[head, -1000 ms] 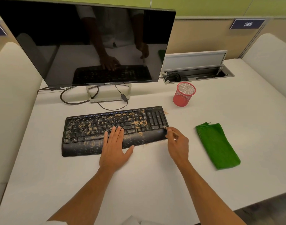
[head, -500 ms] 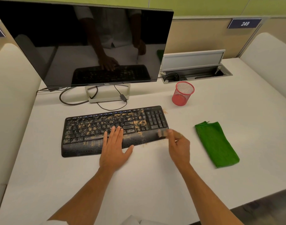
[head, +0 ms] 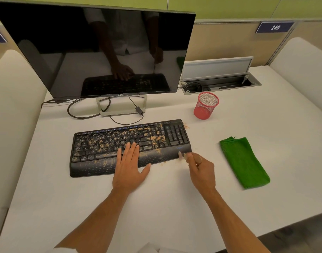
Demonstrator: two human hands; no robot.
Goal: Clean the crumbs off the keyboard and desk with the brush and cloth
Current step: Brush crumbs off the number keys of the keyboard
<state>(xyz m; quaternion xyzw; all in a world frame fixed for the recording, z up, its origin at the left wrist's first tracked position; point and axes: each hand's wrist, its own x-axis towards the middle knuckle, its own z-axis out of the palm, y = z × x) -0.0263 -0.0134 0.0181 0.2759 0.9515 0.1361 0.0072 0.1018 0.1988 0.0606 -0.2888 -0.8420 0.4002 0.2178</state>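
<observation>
— Item one, hands?
— My left hand [head: 129,166]: flat, fingers straight, pressing on the keyboard [head: 131,146]. My right hand [head: 202,170]: fingers curled round the brush [head: 188,156], bristles blurred at the keyboard's front right corner.
— Crumbs [head: 157,138]?
— Scattered across the keys and palm rest, a few on the desk [head: 174,207] beside it.
— Cloth [head: 245,162]?
— Green, folded, lying on the desk right of my right hand, apart from it.
</observation>
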